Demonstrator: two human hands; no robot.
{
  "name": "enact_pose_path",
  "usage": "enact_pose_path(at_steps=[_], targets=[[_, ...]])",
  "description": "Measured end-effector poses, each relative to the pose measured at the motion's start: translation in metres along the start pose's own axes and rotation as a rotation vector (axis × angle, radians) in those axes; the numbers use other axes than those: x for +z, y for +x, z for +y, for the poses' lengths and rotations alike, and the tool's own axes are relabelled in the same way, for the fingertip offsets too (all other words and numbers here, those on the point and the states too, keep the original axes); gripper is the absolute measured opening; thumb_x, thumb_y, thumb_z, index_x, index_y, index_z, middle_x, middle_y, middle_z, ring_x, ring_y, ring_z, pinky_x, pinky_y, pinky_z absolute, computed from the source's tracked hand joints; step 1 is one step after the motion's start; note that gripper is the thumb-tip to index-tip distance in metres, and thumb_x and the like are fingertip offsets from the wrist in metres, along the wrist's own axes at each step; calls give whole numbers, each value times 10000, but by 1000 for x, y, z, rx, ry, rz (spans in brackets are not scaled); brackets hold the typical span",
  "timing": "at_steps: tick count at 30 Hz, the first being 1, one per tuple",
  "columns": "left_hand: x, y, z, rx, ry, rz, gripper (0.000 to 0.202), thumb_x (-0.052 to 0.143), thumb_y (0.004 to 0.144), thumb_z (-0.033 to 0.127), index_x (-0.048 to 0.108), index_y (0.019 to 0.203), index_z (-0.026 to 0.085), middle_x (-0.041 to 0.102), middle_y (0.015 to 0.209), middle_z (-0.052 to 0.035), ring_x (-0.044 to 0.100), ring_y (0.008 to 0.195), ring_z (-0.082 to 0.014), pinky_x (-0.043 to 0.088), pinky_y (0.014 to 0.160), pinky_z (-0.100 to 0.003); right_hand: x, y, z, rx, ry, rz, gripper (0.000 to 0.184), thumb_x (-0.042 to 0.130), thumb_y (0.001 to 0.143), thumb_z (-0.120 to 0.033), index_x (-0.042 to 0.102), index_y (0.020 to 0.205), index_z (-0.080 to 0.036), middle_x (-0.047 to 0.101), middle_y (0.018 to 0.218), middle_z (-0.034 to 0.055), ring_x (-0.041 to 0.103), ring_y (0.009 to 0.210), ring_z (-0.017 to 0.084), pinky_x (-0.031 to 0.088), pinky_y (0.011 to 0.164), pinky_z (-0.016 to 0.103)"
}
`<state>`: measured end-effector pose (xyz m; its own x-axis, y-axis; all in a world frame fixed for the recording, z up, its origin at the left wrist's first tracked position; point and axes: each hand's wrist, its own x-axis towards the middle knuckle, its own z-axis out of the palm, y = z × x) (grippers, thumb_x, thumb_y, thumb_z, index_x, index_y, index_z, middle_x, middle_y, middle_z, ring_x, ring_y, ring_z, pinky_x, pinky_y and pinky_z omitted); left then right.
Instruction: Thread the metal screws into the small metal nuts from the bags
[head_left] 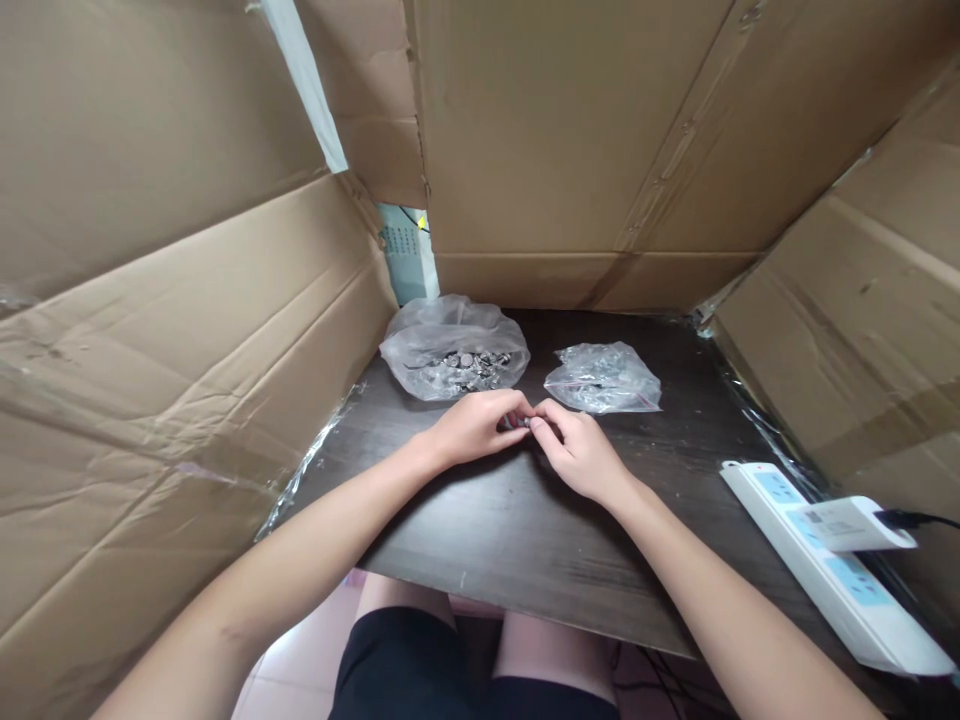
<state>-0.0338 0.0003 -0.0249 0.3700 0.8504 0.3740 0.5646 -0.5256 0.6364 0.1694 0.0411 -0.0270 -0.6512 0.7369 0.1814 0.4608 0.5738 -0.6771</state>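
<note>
My left hand (pixel 474 424) and my right hand (pixel 576 448) meet fingertip to fingertip over the middle of the dark wooden table (pixel 525 530). Both are pinched on a tiny dark metal piece (pixel 523 422) held between them. Just beyond the left hand lies an open clear plastic bag (pixel 453 346) holding several small dark metal parts (pixel 471 366). A smaller, flatter clear zip bag (pixel 604 378) lies beyond the right hand.
Cardboard walls (pixel 172 330) enclose the table on the left, back and right. A white power strip (pixel 832 565) with a white plug and black cord lies along the right edge. My knees show under the table's near edge.
</note>
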Motion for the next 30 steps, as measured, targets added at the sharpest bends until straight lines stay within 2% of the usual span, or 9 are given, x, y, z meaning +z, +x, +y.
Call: enact_pose_path(at_steps=[8,15,30], targets=[[1,0,-2,29,6,-16,133,677,923,230,641,1034,165,717,961,-47,675,849,-159,515,762,-255,2,-2,0,5,28,33,137,527,914,-327,563,959,-203,618,684,-2,554,578,151,386,589,265],[2,0,-2,19,-3,-8,123,675,925,241,638,1010,160,704,934,-45,666,802,-150,516,733,-248,0,0,-2,12,29,-14,215,445,982,-345,605,950,-205,658,756,16,590,660,169,392,654,286],[0,0,0,4,5,-17,119,667,929,240,638,1005,154,694,907,-44,653,796,-149,511,728,-251,1,0,0,16,-11,-31,269,388,1009,-373,565,889,-210,627,758,17,565,676,172,370,669,288]])
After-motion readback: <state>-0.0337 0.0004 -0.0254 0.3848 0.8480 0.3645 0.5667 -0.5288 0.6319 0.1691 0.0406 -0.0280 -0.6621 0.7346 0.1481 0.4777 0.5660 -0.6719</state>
